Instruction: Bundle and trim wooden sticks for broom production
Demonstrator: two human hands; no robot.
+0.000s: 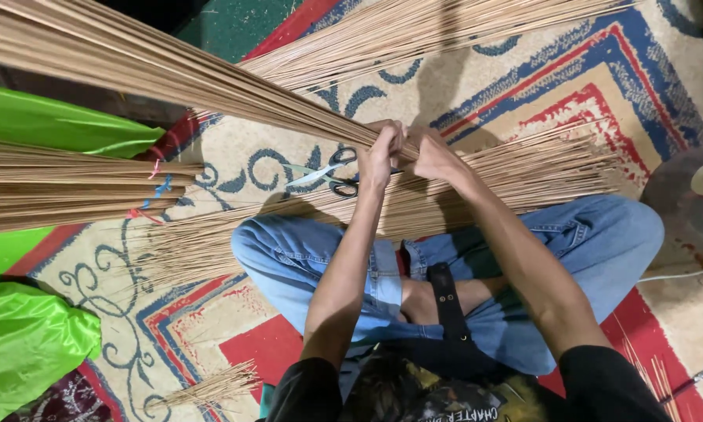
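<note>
A large fan of thin tan sticks (172,70) spreads from the upper left and narrows to one gathered end at the middle. My left hand (381,152) is closed round that gathered end. My right hand (432,155) grips it right beside the left one. Black-handled scissors (332,173) lie on the patterned carpet (523,86) just left of my hands. More loose sticks (523,168) lie across the carpet beyond my knees, under my arms.
Tied stick bundles (70,191) lie at the left on green plastic sheeting (31,125). A green bag (23,344) sits at the lower left. A small stick pile (211,384) lies near my left knee. A grey round object (692,199) stands at the right edge.
</note>
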